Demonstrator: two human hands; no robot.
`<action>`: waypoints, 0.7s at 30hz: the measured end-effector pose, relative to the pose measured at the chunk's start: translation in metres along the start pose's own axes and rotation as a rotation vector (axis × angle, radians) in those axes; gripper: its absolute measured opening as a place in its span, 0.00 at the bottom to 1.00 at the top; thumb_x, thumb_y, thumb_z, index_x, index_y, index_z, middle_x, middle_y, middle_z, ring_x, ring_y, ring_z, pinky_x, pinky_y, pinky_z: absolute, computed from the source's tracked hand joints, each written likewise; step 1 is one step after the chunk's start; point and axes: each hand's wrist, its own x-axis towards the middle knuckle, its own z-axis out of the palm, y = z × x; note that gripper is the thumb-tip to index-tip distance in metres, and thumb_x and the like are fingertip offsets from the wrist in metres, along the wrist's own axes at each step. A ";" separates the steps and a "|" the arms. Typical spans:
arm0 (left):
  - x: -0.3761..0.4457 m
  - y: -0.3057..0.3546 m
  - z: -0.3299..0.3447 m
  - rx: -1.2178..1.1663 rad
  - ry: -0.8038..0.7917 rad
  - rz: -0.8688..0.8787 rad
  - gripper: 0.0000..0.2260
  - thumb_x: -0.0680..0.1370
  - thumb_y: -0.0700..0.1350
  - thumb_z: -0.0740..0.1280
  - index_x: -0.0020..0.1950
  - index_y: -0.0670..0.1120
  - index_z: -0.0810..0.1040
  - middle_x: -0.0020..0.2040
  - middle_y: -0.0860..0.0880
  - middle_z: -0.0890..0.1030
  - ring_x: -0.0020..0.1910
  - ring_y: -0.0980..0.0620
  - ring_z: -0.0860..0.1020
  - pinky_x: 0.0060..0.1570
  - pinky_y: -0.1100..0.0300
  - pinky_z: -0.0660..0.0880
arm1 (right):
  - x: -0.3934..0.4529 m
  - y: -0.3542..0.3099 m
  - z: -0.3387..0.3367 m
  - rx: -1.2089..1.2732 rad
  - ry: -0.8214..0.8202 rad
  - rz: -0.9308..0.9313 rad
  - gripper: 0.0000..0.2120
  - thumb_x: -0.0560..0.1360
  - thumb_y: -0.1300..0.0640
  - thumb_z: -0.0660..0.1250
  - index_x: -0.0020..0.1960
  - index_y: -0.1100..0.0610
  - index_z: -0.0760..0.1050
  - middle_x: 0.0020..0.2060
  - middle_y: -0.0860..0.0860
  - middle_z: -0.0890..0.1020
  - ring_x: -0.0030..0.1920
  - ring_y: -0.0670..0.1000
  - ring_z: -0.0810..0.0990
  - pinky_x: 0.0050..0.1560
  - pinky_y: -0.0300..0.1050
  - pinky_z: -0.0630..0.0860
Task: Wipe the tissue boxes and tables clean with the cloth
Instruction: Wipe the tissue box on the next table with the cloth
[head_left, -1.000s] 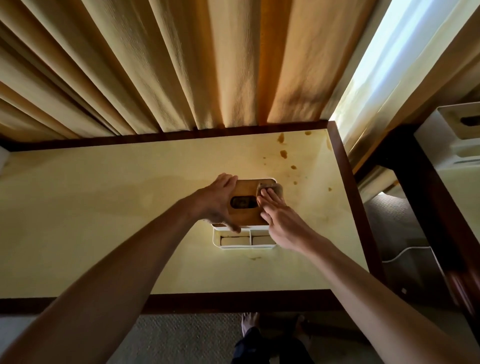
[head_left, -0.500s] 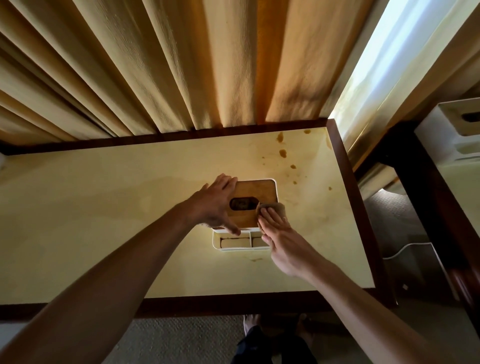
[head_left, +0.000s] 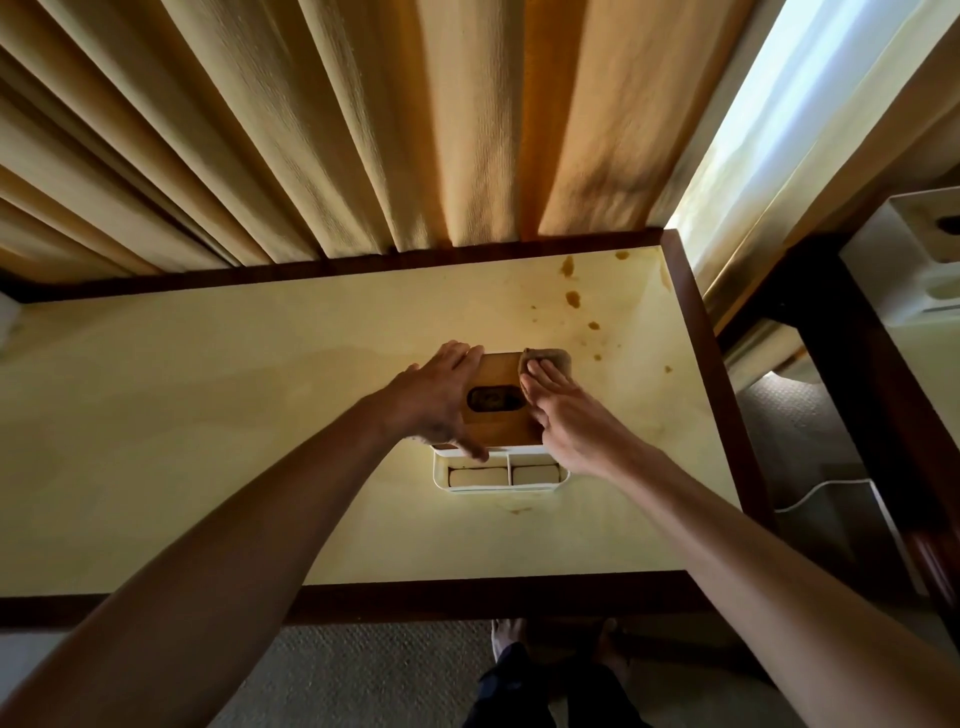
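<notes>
Wiping the box (head_left: 501, 415) lid with the cloth (head_left: 550, 359). Sitting mid-worktop (head_left: 208, 415), a bit to the right, with its small white tray part facing the near edge. Holding the box steady with the left hand (head_left: 436, 402), fingers curled over the far left edge and thumb hooked on the near side. Pressing flat on the cloth with the right hand (head_left: 558, 410), fingers straight and together, not pinching.

Sitting now at the far right corner of the lid, hanging a little over the edge. Lying nearer the front of the lid half a second ago, so sliding away and back up across the right side. Looks like rubbing back and forth over the lid, with the right half getting most of the work.

Probably leaving the left side of the lid, under the left hand, for later. Also waiting: brown spots (head_left: 571, 298) drying on the worktop past the box, toward the far right corner. Standing on the next table to the right, a second box (head_left: 930, 249), not touched yet.
</notes>
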 end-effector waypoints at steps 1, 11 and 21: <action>0.000 0.000 0.000 0.011 -0.001 -0.001 0.62 0.64 0.66 0.78 0.81 0.49 0.39 0.82 0.51 0.42 0.80 0.46 0.49 0.74 0.44 0.59 | -0.006 0.000 0.002 0.005 0.005 -0.011 0.26 0.83 0.64 0.54 0.78 0.62 0.49 0.79 0.56 0.47 0.79 0.52 0.43 0.78 0.45 0.42; 0.002 0.000 0.001 -0.015 0.013 0.013 0.62 0.63 0.65 0.78 0.81 0.48 0.40 0.81 0.50 0.44 0.79 0.45 0.51 0.74 0.46 0.59 | -0.057 -0.001 0.017 0.050 -0.056 -0.050 0.26 0.83 0.63 0.53 0.79 0.58 0.49 0.79 0.50 0.48 0.78 0.46 0.42 0.72 0.35 0.37; 0.003 -0.001 0.001 -0.017 -0.004 0.014 0.62 0.63 0.65 0.79 0.81 0.48 0.39 0.81 0.50 0.43 0.79 0.44 0.51 0.73 0.47 0.60 | -0.002 -0.004 -0.004 0.000 -0.018 0.006 0.26 0.83 0.65 0.53 0.79 0.62 0.49 0.79 0.56 0.47 0.79 0.53 0.43 0.78 0.48 0.43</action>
